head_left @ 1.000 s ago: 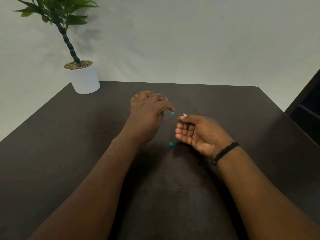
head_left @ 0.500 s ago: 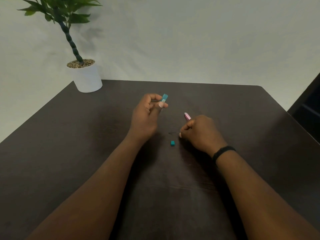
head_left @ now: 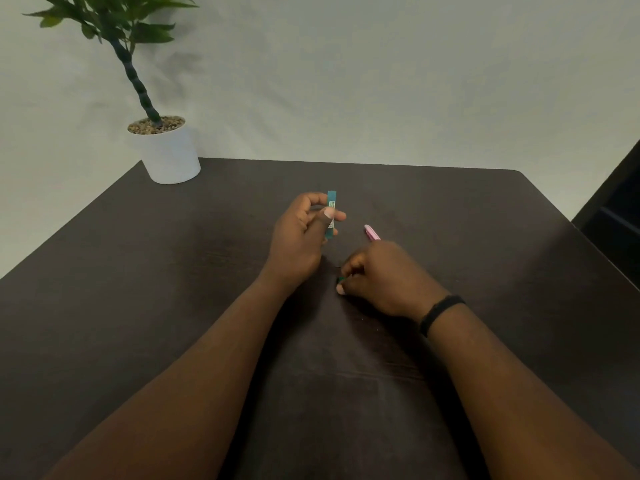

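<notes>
My left hand [head_left: 300, 237] holds a slim teal case [head_left: 331, 213] with a pale label upright between thumb and fingers, above the middle of the dark table [head_left: 173, 306]. Just to its right, my right hand [head_left: 381, 277] rests knuckles-up on the table. A pink stick-like thing [head_left: 371, 232] pokes out of it toward the far side. The fingertips of that hand pinch a small teal cap [head_left: 340, 279] at the table surface; most of the cap is hidden.
A white pot [head_left: 169, 154] with a green plant stands at the far left corner of the table. A black band [head_left: 440, 311] circles my right wrist. A dark piece of furniture [head_left: 616, 216] stands beyond the table's right edge.
My left hand has turned the teal case upright. My right hand rolled knuckles-up, moved down to the small teal cap on the table, and its fingertips closed on it.
</notes>
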